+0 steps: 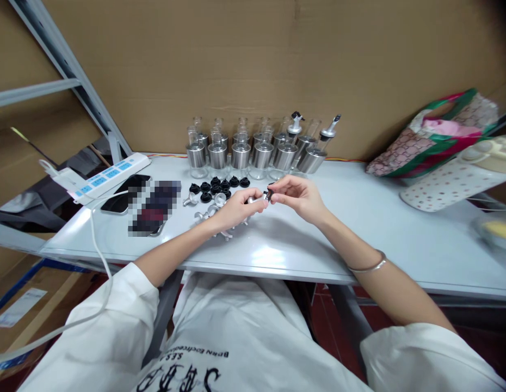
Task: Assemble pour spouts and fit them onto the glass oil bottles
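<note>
1. Above the desk [359,218], near its front edge, your two hands meet at mid-frame, just right of the loose parts.
2. Left hand [237,209]: fingers closed on a small silver part [256,200]; much of it hidden by your grip.
3. Right hand [305,199]: thumb and index pinching a small dark piece [270,194] right at the silver part's end; too small to tell if seated. Metal bangle [367,269] on this forearm.
4. Under and beside your left hand: pile of silver spouts [202,216], partly covered by your forearm.
5. Just behind that pile: cluster of black stoppers [215,188], loose on the desk.
6. Farther back: glass bottles with metal sleeves [240,157], standing in two rows. Two at the right end carry pourer tops [294,128]; the others show open necks.
7. Left side: two phones [121,197], one blurred out, beside a white power strip [114,175].
8. Right side: dotted jug [440,182], patterned bag [432,136] behind it.
</note>
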A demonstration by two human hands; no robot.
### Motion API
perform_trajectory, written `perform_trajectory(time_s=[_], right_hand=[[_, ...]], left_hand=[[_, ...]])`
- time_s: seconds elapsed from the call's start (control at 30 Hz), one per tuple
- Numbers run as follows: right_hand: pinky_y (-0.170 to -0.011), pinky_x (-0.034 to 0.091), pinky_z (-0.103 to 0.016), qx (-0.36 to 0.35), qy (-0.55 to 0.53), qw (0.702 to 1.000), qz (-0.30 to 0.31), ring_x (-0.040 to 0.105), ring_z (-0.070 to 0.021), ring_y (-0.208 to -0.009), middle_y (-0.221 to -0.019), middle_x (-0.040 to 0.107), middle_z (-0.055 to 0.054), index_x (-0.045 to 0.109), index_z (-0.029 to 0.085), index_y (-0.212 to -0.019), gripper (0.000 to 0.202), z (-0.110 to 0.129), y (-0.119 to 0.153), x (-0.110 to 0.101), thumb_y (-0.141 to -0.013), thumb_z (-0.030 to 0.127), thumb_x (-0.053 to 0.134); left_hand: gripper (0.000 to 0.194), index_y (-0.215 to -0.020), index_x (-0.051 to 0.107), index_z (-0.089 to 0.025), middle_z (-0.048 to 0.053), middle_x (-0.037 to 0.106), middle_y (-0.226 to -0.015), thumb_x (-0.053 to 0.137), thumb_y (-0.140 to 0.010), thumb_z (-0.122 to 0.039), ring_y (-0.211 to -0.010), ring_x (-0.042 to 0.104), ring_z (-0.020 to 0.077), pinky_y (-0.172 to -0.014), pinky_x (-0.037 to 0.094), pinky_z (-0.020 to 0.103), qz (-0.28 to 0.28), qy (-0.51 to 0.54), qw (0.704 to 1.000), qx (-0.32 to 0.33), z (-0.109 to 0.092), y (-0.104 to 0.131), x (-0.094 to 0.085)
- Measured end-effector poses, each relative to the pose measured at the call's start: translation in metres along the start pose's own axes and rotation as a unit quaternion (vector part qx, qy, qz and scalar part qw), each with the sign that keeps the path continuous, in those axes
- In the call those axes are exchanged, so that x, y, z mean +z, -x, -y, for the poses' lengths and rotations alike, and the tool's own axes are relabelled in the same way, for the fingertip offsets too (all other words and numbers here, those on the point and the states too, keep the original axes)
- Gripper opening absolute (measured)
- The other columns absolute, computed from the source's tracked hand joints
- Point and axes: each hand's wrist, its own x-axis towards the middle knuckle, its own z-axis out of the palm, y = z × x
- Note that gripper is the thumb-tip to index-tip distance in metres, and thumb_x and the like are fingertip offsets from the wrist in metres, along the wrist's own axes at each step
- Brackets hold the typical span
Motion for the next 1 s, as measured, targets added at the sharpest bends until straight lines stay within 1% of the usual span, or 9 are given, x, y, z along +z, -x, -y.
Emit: perform_trajectory(time_s=[0.17, 0.33, 0.43, 0.57, 0.67, 0.8, 0.9, 1.0], right_hand=[[-0.061, 0.054, -0.029, 0.000, 0.009, 1.000, 0.006, 0.063, -0.0129, -0.060, -0.068, 0.070, -0.001, 0.069, 0.019, -0.074, 0.030, -0.0007, 0.0007, -0.0004, -0.059, 0.039, 0.086], [-0.059, 0.051, -0.026, -0.002, 0.013, 1.000, 0.011, 0.062, -0.0110, -0.060, -0.069, 0.071, -0.001, 0.070, 0.019, -0.075, 0.026, -0.0005, 0.0025, -0.0008, -0.061, 0.034, 0.085], [-0.058, 0.051, -0.026, 0.009, 0.017, 1.000, 0.013, 0.061, -0.0108, -0.059, -0.068, 0.070, 0.000, 0.069, 0.018, -0.076, 0.026, 0.0019, 0.0032, -0.0002, -0.060, 0.032, 0.085], [-0.058, 0.051, -0.026, 0.028, 0.017, 0.999, 0.019, 0.061, -0.0106, -0.057, -0.065, 0.069, 0.001, 0.069, 0.018, -0.076, 0.029, 0.0043, 0.0029, -0.0007, -0.058, 0.032, 0.087], [-0.060, 0.053, -0.026, 0.043, 0.010, 0.999, 0.028, 0.063, -0.0113, -0.058, -0.065, 0.070, 0.000, 0.070, 0.018, -0.076, 0.029, 0.0042, 0.0017, -0.0035, -0.056, 0.031, 0.087], [-0.062, 0.056, -0.026, 0.060, -0.002, 0.997, 0.043, 0.067, -0.0126, -0.062, -0.069, 0.072, -0.001, 0.071, 0.018, -0.075, 0.029, 0.0037, 0.0006, -0.0069, -0.054, 0.029, 0.088], [-0.064, 0.057, -0.028, 0.061, -0.008, 0.997, 0.055, 0.069, -0.0141, -0.064, -0.071, 0.074, -0.002, 0.071, 0.018, -0.073, 0.028, 0.0040, 0.0009, -0.0062, -0.054, 0.028, 0.088], [-0.064, 0.058, -0.029, 0.055, -0.005, 0.997, 0.057, 0.070, -0.0153, -0.065, -0.071, 0.074, -0.002, 0.070, 0.017, -0.073, 0.028, 0.0052, 0.0017, -0.0039, -0.055, 0.028, 0.088]], left_hand=[[0.025, -0.070, 0.051, -0.015, -0.005, 0.047, -0.062, 0.057, -0.075, -0.039, -0.049, 0.036, 0.0043, -0.048, 0.030, 0.019, 0.007, 0.001, 1.000, -0.009, -0.0003, 0.0002, -0.0006], [0.026, -0.069, 0.050, -0.015, -0.004, 0.047, -0.062, 0.056, -0.075, -0.040, -0.050, 0.036, 0.0042, -0.049, 0.030, 0.019, 0.016, 0.001, 1.000, -0.001, -0.0008, 0.0008, -0.0010], [0.027, -0.067, 0.049, -0.015, -0.004, 0.048, -0.062, 0.057, -0.075, -0.040, -0.049, 0.035, 0.0037, -0.048, 0.028, 0.019, 0.020, 0.012, 1.000, 0.003, 0.0014, 0.0002, -0.0012], [0.029, -0.067, 0.048, -0.015, -0.004, 0.048, -0.063, 0.058, -0.076, -0.040, -0.048, 0.036, 0.0030, -0.048, 0.027, 0.019, 0.030, 0.043, 0.999, -0.008, 0.0046, -0.0014, -0.0013], [0.032, -0.069, 0.049, -0.015, -0.004, 0.049, -0.064, 0.059, -0.076, -0.044, -0.049, 0.035, 0.0027, -0.049, 0.027, 0.019, 0.050, 0.061, 0.997, -0.014, 0.0044, -0.0018, -0.0010], [0.039, -0.069, 0.050, -0.015, -0.004, 0.048, -0.066, 0.063, -0.072, -0.052, -0.051, 0.036, 0.0034, -0.049, 0.030, 0.020, 0.067, 0.081, 0.994, -0.021, 0.0031, -0.0014, 0.0001], [0.044, -0.070, 0.050, -0.014, -0.003, 0.048, -0.065, 0.062, -0.072, -0.057, -0.053, 0.037, 0.0041, -0.048, 0.027, 0.020, 0.066, 0.093, 0.993, -0.030, 0.0045, -0.0017, 0.0008], [0.047, -0.070, 0.049, -0.014, -0.003, 0.047, -0.065, 0.060, -0.073, -0.060, -0.052, 0.034, 0.0037, -0.047, 0.024, 0.020, 0.062, 0.090, 0.994, -0.029, 0.0053, -0.0020, 0.0011]])
